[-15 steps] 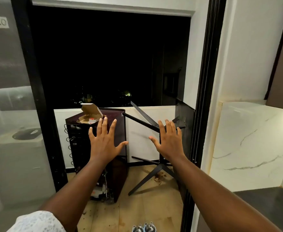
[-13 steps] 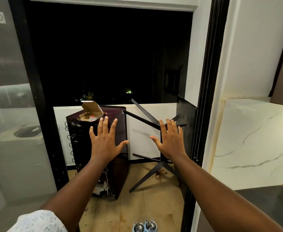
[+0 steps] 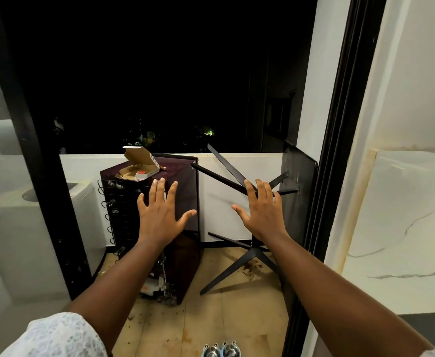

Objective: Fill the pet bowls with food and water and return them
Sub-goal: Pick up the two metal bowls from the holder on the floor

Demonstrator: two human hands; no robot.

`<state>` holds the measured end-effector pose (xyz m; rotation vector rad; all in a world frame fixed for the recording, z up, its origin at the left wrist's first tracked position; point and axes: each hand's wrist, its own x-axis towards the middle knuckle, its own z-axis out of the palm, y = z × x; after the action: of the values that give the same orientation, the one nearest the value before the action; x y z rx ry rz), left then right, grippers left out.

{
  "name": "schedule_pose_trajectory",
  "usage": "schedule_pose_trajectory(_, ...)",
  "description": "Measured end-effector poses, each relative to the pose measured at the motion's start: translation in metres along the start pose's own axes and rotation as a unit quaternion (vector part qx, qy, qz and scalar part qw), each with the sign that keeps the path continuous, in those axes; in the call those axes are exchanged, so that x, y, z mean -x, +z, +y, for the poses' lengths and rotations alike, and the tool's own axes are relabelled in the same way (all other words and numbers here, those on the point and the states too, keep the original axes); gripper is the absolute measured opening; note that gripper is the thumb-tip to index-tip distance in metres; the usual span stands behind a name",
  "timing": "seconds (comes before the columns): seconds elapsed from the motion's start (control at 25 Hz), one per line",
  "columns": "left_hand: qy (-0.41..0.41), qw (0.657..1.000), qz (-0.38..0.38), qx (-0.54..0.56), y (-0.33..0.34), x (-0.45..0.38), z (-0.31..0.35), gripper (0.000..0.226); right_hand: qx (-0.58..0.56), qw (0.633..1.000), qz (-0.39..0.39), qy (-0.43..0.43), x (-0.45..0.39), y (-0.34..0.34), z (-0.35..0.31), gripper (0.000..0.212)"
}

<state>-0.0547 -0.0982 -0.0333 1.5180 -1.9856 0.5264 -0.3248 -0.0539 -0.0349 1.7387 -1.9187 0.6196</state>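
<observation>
Against the dark balcony (image 3: 159, 73) ahead, the view has tipped down a little in the last half second, so the tan floor (image 3: 211, 318) shows more of itself and the pet bowls (image 3: 222, 350) have crept further up from the bottom edge. I judge that means I am closing on them and the pick-up is next; nothing is filled yet. The upended maroon fridge (image 3: 183, 197) and the tipped black table frame (image 3: 237, 256) stand beyond. My left hand (image 3: 159, 215) and right hand (image 3: 262, 212) hang spread at chest height, fingers splayed, grasping nothing. The bowls look like two small shiny metal cups side by side in a pale blue holder, on the floor just inside the doorway, seemingly empty.
</observation>
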Motion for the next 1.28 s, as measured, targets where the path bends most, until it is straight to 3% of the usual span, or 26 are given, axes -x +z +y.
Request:
schedule_pose_trajectory(0.52,-0.007,0.997,-0.075,0.009,0.139,-0.015,0.033,0.09,0.001,0.994,-0.089,-0.07,-0.041,0.142,0.04,0.081)
schedule_pose_trajectory(0.92,-0.039,0.975,-0.205,0.073,0.302,-0.02,-0.012,0.091,-0.006,0.985,-0.172,0.001,-0.035,0.295,0.026,0.076)
schedule_pose_trajectory(1.12,-0.048,0.946,-0.304,0.097,0.39,0.003,-0.022,0.086,-0.004,0.965,-0.248,0.082,-0.002,0.361,0.028,0.061)
schedule_pose_trajectory(1.28,-0.137,0.886,-0.41,0.167,0.455,0.03,-0.023,0.053,-0.035,0.922,-0.359,0.136,0.036,0.41,0.032,0.035)
